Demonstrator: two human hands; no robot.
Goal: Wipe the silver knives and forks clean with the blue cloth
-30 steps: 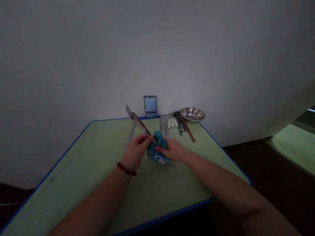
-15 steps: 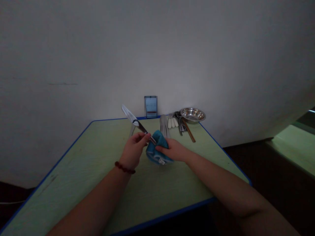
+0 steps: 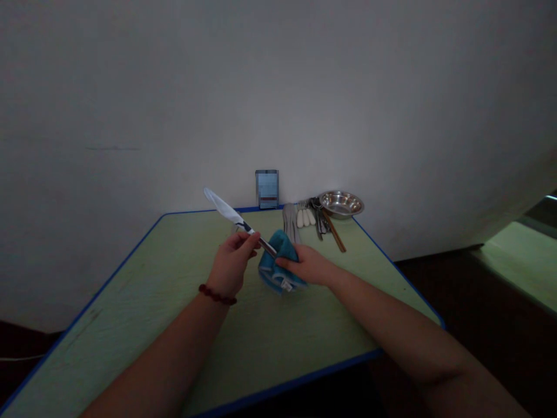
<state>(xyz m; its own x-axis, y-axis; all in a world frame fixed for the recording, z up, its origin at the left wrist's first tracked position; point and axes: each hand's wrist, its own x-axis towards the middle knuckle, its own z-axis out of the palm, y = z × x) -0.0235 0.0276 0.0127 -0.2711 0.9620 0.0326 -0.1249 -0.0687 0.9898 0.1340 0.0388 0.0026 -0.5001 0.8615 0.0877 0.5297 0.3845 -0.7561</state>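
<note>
My left hand [image 3: 232, 258], with a dark red bead bracelet at the wrist, pinches a shiny table knife [image 3: 224, 208] near the middle. The blade points up and to the left, above the table. The lower end of its handle goes into a folded blue cloth [image 3: 278, 255] with a pale edge and a white tag. My right hand [image 3: 307, 264] is closed around that cloth, thumb on top, so the handle's end is hidden inside it. Behind my left hand, a pale utensil on the table is mostly covered.
Beyond my hands lie several silver knives [image 3: 289, 219], white-handled forks [image 3: 306, 217], dark metal cutlery [image 3: 319, 223] and brown chopsticks [image 3: 336, 233]. A steel bowl [image 3: 342, 203] stands at the back right corner. A phone-like screen [image 3: 267, 188] leans on the wall behind the blue-edged table [image 3: 143, 290].
The knife and my left hand have shifted slightly left, and more of the handle shows out of the cloth. My right hand and the cloth have barely moved.
</note>
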